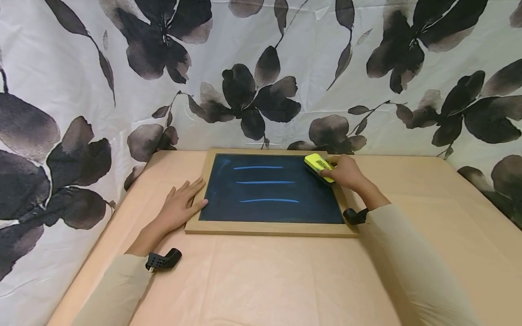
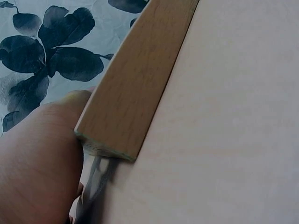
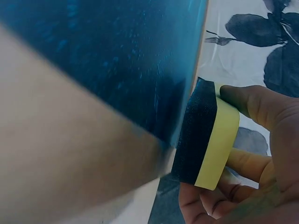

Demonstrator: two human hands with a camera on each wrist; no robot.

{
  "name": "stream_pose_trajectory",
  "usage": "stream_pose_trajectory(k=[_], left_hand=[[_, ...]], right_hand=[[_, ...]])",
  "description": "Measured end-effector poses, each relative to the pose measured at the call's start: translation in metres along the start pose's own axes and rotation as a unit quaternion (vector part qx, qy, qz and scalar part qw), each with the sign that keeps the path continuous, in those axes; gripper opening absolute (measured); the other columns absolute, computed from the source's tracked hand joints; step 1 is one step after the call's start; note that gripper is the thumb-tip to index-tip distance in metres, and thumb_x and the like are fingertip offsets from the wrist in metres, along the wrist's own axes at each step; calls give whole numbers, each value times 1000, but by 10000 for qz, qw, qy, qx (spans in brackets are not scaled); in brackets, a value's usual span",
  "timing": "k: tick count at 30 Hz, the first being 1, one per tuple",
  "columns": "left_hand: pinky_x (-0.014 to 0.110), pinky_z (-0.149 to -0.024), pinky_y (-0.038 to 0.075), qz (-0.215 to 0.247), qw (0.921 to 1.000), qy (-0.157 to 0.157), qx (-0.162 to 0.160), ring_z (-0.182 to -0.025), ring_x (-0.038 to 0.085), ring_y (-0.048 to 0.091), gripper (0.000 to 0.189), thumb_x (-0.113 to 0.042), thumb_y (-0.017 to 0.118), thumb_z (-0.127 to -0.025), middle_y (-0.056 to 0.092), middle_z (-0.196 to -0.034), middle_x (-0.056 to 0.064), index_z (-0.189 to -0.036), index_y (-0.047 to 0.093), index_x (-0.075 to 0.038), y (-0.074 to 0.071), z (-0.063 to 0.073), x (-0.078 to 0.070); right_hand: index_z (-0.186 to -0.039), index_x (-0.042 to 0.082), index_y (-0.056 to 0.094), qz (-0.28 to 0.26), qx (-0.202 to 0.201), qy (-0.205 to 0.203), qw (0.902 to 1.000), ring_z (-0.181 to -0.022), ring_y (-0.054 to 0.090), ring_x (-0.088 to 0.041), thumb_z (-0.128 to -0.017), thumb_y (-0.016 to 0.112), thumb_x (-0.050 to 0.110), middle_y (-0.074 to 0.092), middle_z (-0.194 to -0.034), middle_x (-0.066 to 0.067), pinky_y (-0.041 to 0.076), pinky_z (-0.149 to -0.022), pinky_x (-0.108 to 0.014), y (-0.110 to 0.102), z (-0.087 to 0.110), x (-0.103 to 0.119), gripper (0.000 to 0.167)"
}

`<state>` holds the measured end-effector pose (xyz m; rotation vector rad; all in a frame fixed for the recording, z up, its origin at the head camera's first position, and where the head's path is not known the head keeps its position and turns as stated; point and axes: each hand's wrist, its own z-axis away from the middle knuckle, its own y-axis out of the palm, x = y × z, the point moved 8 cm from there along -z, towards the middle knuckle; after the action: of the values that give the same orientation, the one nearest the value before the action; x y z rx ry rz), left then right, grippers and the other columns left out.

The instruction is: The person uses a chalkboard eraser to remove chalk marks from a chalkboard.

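A chalkboard (image 1: pixel 269 212) in a light wooden frame (image 1: pixel 269 228) lies on the table, with three blue chalk lines (image 1: pixel 265 182) across its middle. At its upper right corner my right hand (image 1: pixel 347 173) grips a yellow and black board eraser (image 1: pixel 316 164) between thumb and fingers. The right wrist view shows the eraser's dark felt side (image 3: pixel 196 135) turned toward the board. My left hand (image 1: pixel 177 209) rests on the frame's left side, fingers extended and thumb reaching the board's edge. In the left wrist view, the wooden frame (image 2: pixel 135 79) partly hides that hand.
A peach cloth covers the table (image 1: pixel 261 276). Behind it hangs a white curtain with dark flowers (image 1: pixel 318 40). Black wrist devices (image 1: pixel 163 260) sit at both cuffs. Faint chalk smudges (image 1: pixel 220 168) mark the board's upper left.
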<state>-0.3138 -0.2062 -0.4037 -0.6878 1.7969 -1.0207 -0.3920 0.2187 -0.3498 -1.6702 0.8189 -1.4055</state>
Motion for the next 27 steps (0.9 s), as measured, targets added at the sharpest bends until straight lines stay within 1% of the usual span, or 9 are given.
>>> stream_pose_trajectory(k=[4, 6, 9, 11, 16, 21, 25, 27], left_hand=[[65, -107, 4, 9, 10000, -41, 3, -140, 42, 19, 68, -43, 56, -95, 27, -155, 10, -150, 33, -9, 0, 1, 0], [65, -107, 4, 12, 10000, -53, -4, -140, 42, 19, 68, -43, 56, -95, 27, -155, 9, -150, 33, -9, 0, 2, 0], [66, -107, 4, -1, 10000, -51, -14, -140, 42, 19, 68, -43, 55, -95, 27, -155, 9, -150, 33, -9, 0, 1, -1], [66, -107, 4, -11, 10000, -29, -19, -140, 42, 19, 68, -43, 55, -96, 27, -155, 9, -150, 33, -9, 0, 0, -1], [66, -107, 3, -9, 10000, 23, -18, -140, 42, 18, 67, -43, 54, -96, 26, -155, 8, -150, 33, -10, -1, -1, -2], [66, -107, 3, -13, 10000, 15, -14, -140, 43, 18, 67, -43, 55, -96, 26, -155, 8, -150, 34, -10, -2, -1, -2], [65, -107, 3, -13, 10000, -13, 14, -140, 42, 18, 68, -43, 55, -95, 26, -156, 8, -150, 33, -10, -1, 0, 0], [65, -107, 3, 1, 10000, -21, 11, -140, 42, 18, 68, -43, 55, -95, 26, -156, 8, -150, 33, -10, -2, 1, 2]], right_hand=[[-133, -10, 51, -11, 121, 65, 9999, -93, 50, -35, -86, 69, 22, 57, -109, -25, 45, -78, -43, 8, -11, 7, 59], [-132, -10, 51, 1, 140, 9, 9999, -91, 50, -35, -86, 69, 22, 57, -107, -24, 44, -77, -43, 11, -16, 12, 59], [-131, -10, 52, -10, 153, -94, 9998, -91, 50, -35, -85, 69, 19, 59, -105, -24, 43, -79, -44, 15, -23, 19, 58], [-131, -11, 52, -54, 186, -110, 9998, -94, 51, -35, -85, 69, 18, 59, -109, -24, 43, -82, -45, 18, -26, 21, 58], [-131, -13, 50, -192, 179, -93, 9996, -98, 51, -36, -86, 69, 17, 57, -116, -26, 43, -87, -48, 24, -30, 23, 57], [-131, -12, 51, -354, 126, -160, 9992, -98, 50, -35, -86, 69, 16, 57, -116, -25, 43, -86, -47, 30, -32, 26, 56], [-130, -10, 54, -295, 117, -294, 9991, -97, 50, -34, -86, 68, 15, 59, -112, -23, 42, -85, -46, 35, -36, 34, 52], [-129, -9, 55, -149, 70, -388, 9991, -98, 48, -34, -86, 68, 16, 60, -110, -22, 39, -86, -47, 36, -39, 40, 51]])
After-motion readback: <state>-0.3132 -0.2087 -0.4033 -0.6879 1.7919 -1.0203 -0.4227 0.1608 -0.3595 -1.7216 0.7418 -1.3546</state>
